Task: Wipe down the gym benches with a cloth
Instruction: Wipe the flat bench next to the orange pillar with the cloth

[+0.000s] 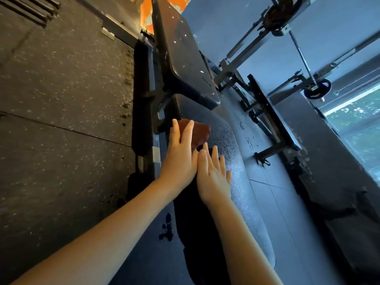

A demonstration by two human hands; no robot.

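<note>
My left hand [181,155] presses the cloth [198,131], fingers straight; my right hand [213,179] lies flat on the bench [238,153] alongside. The bench's long axis runs ahead of the cloth.

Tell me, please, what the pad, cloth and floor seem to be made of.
Pad: likely black vinyl or faux leather, pebbled grain with a sheen.
Cloth: soft reddish-brown fabric, matte and bunched; weave unclear.
Floor: probably rubber tiles, dark matte with pale flecks and seams.
</note>
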